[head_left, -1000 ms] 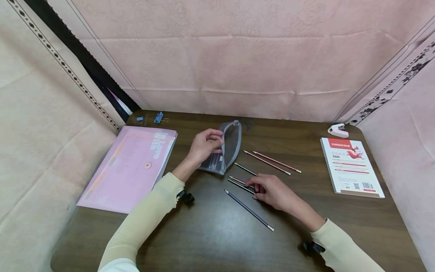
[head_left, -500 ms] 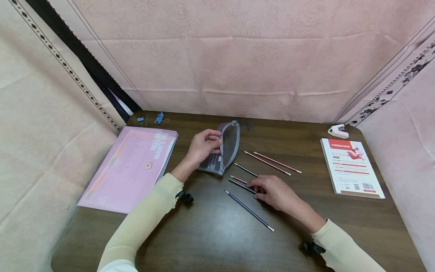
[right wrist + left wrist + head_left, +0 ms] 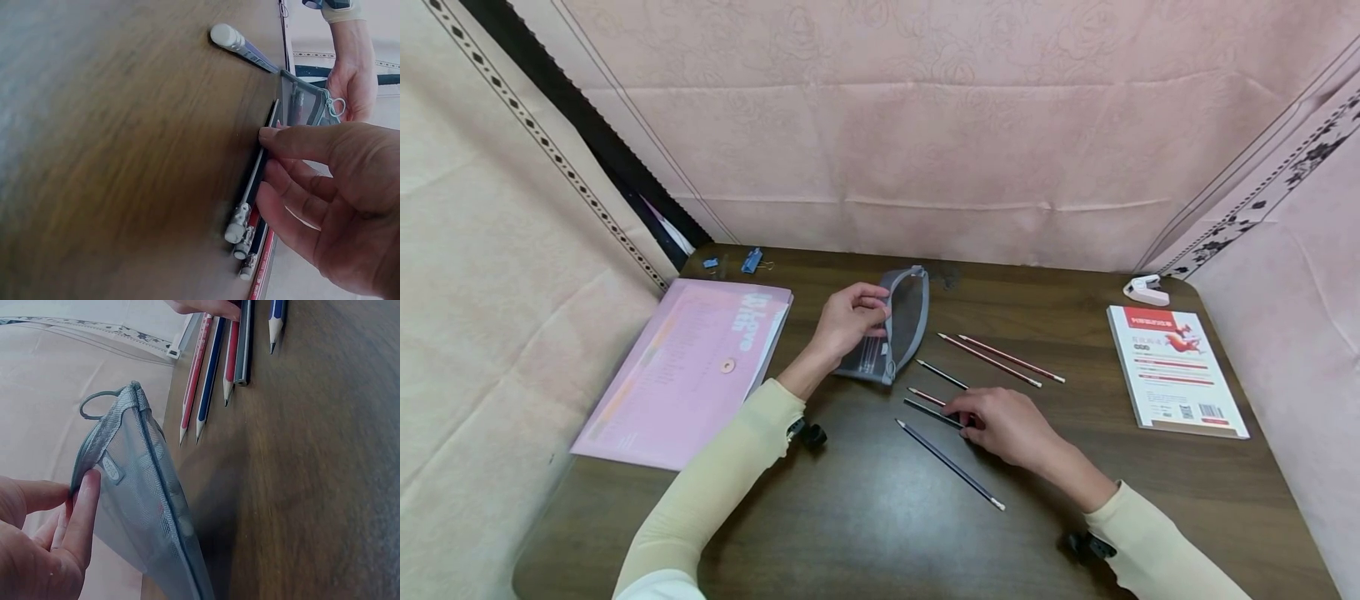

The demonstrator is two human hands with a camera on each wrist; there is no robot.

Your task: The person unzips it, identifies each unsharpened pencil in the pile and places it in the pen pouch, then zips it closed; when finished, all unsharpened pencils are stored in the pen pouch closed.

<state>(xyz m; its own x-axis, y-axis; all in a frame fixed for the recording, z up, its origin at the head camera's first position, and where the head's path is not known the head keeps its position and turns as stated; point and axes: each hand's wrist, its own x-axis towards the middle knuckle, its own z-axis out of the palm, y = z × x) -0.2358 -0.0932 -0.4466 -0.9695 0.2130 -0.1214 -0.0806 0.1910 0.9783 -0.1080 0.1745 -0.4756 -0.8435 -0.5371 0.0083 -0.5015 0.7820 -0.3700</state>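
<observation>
My left hand (image 3: pixel 850 323) pinches the rim of a grey mesh pencil pouch (image 3: pixel 140 506) between thumb and fingers. The zipped mouth gapes to the right, and something pinkish shows faintly through the mesh. My right hand (image 3: pixel 1000 423) grips a black pencil (image 3: pixel 256 178) and a red pencil (image 3: pixel 232 359) lying side by side; the thumb presses on the black one, the fingers on the far side. Just beyond is another dark pencil (image 3: pixel 942 374). Two red pencils (image 3: pixel 1000 363) lie behind, and a blue pencil (image 3: pixel 951 465) lies apart in front.
A pink folder (image 3: pixel 685 375) occupies the left of the brown table (image 3: pixel 850 533). Blue binder clips (image 3: pixel 751 260) lie at its back left. A white book (image 3: pixel 1176 371) and a small white stapler-like object (image 3: pixel 1147 289) are on the right. Cloth (image 3: pixel 925 167) hangs behind.
Both hands stay almost in place. The pouch rim has shifted very slightly left since a second ago, and the pencils lie much as before.
</observation>
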